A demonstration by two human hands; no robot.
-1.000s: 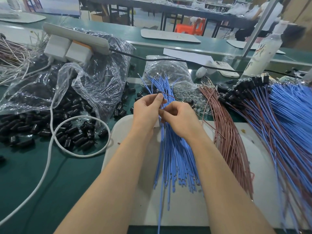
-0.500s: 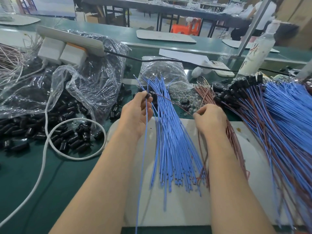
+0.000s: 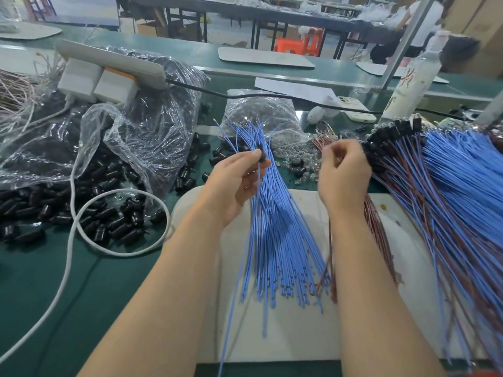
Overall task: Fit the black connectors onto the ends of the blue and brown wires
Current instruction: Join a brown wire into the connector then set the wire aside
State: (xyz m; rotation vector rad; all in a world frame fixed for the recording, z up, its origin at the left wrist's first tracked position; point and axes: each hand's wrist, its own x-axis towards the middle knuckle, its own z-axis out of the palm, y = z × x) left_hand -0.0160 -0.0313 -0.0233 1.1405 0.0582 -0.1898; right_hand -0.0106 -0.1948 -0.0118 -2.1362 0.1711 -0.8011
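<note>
Left hand [image 3: 234, 183] pinches a small glossy black connector [image 3: 262, 157] between thumb and fingertip; a thin blue wire [image 3: 258, 176] hangs from it across the palm. Right hand [image 3: 343, 178] is curled tight above the brown wires [image 3: 379, 229]; blurred, can't tell whether it grips one. Blue wire bundle [image 3: 275, 240] fans over a smooth white mat [image 3: 299, 338]. Stubby loose connectors [image 3: 114, 221] spill from a crinkled clear bag [image 3: 141, 137] onto the green bench [image 3: 54, 295]. White bottle [image 3: 411, 85], red markings unreadable.
</note>
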